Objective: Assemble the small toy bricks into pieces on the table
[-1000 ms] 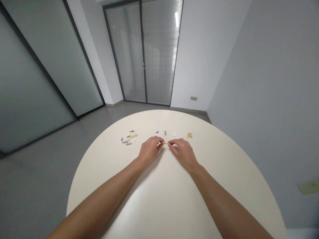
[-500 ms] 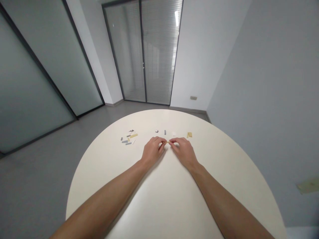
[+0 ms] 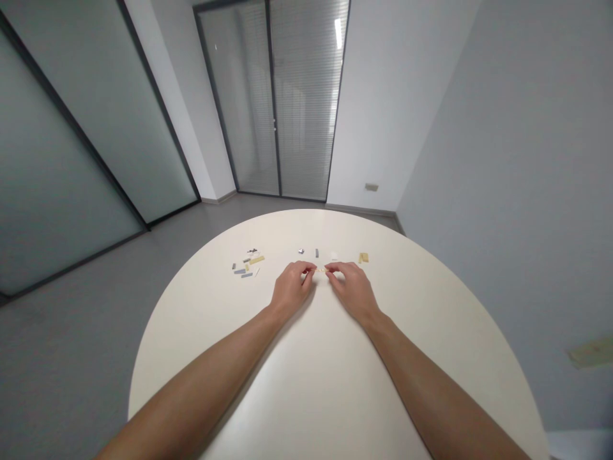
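My left hand (image 3: 293, 282) is closed in a pinch, its fingertips at the left end of a small tan piece (image 3: 321, 270) that looks like a toy building brick. At the right end, my right hand (image 3: 352, 284) pinches between thumb and forefinger. The piece spans the narrow gap between the two sets of fingertips, over the middle of the table. Its ends are covered by the fingers, and its exact shape is too small to make out. Just beyond the hands lie a grey piece (image 3: 317, 253) and a white piece (image 3: 334, 256).
The round white table (image 3: 316, 370) bears a group of small parts at left, with a long tan piece (image 3: 257, 260) and a grey-blue piece (image 3: 240, 271) among them. A small shiny grey part (image 3: 301, 251) lies at centre. Flat tan pieces (image 3: 364, 257) lie at right.
The fingertips have drawn slightly apart, my left hand shifting a little left, and more of the small tan piece shows between them. The loose parts have not moved on the table.
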A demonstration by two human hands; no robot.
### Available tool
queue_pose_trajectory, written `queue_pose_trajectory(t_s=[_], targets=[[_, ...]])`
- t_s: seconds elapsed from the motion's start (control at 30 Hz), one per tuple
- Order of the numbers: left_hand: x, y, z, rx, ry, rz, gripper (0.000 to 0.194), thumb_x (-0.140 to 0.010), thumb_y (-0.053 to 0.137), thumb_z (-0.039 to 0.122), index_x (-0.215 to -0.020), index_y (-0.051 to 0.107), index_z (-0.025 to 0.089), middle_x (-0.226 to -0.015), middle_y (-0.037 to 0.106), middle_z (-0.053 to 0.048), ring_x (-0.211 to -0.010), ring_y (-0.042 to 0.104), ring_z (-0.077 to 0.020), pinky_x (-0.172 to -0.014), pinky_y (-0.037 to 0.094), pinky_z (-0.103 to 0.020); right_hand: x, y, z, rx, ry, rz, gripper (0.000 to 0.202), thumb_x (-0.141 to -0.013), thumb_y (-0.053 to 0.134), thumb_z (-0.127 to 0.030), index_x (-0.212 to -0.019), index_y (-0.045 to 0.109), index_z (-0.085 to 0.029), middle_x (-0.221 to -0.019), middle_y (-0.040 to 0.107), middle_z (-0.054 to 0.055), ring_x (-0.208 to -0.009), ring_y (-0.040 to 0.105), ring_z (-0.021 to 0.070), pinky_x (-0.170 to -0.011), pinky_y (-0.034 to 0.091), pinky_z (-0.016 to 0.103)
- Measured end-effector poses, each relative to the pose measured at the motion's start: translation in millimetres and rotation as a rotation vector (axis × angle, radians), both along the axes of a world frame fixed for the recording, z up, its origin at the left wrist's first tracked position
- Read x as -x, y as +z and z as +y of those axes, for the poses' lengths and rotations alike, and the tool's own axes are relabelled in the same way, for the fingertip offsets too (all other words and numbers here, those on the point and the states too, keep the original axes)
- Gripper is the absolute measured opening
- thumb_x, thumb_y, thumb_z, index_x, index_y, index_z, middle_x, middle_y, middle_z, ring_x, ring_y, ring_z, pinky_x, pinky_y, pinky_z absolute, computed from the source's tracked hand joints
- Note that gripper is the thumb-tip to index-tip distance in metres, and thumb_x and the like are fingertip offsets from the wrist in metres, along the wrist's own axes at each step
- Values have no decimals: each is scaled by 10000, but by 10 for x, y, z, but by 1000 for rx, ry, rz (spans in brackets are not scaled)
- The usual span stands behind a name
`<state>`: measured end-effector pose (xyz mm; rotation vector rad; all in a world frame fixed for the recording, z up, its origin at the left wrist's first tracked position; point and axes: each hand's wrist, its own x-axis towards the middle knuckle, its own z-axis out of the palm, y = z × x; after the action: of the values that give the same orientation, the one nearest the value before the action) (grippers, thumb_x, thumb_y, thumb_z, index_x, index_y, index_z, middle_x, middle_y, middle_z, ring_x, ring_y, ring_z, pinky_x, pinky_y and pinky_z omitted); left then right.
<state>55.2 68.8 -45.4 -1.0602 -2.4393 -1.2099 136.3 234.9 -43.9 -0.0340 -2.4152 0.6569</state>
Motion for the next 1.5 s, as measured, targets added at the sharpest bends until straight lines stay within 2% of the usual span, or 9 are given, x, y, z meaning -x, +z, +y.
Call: queue_pose_trajectory(t_s=[0.47, 0.9, 1.5], targets=[[20, -19, 3, -11, 6, -11, 161, -940, 556, 226, -1036, 685, 220, -995, 723, -26, -951, 637, -184, -858, 509, -329, 3, 3, -2, -12, 5, 7, 132, -940, 574, -280, -976, 695, -242, -1012, 748, 49, -992, 631, 252, -925, 460, 428], [-5, 6, -6, 0, 55, -10, 156, -936, 555, 244, -1029, 680, 232, -997, 721, -28, -959, 642, -193, -859, 510, -332, -5, 11, -20, 13, 4, 17, 156, -936, 552, -264, -990, 696, -240, -1023, 749, 57, -1005, 635, 256, -932, 470, 437], [22, -36, -1, -12, 37, -30, 169, -940, 546, 213, -1036, 683, 238, -1005, 727, -27, -961, 642, -196, -867, 514, -342, 4, 0, -26, 66, -10, 19, 171, -928, 551, -249, -996, 707, -237, -1014, 749, 52, -1012, 632, 249, -956, 467, 436]])
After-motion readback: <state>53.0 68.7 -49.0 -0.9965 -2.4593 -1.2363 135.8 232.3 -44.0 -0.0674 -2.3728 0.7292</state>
